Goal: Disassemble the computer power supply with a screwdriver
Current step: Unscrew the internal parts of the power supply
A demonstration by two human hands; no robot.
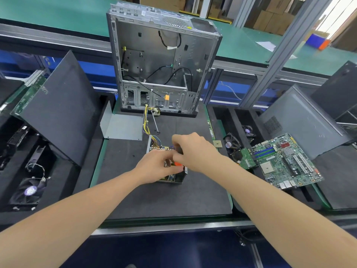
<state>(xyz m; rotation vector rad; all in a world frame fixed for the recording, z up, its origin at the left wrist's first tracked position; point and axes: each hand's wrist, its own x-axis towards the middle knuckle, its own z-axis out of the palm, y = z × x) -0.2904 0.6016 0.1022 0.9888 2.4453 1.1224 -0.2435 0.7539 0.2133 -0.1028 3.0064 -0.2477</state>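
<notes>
The opened power supply (173, 177) lies on the black mat (164, 198) in the middle of the bench, its circuit board and coloured wires (149, 130) exposed. My left hand (156, 165) rests on top of the unit, fingers curled onto it. My right hand (193, 151) grips a screwdriver with a black and orange handle (178, 163), held over the unit's right side; its tip is hidden by my hands. The grey metal cover (123, 126) of the supply lies off to the upper left on the mat.
An empty computer case (162, 60) stands upright behind the mat. A thin white rod (155, 121) and loose screws (157, 132) lie near it. A motherboard (286, 161), fans (231, 144) and a CPU chip (217, 143) sit right; black side panels (61, 111) and a fan (29, 190) left.
</notes>
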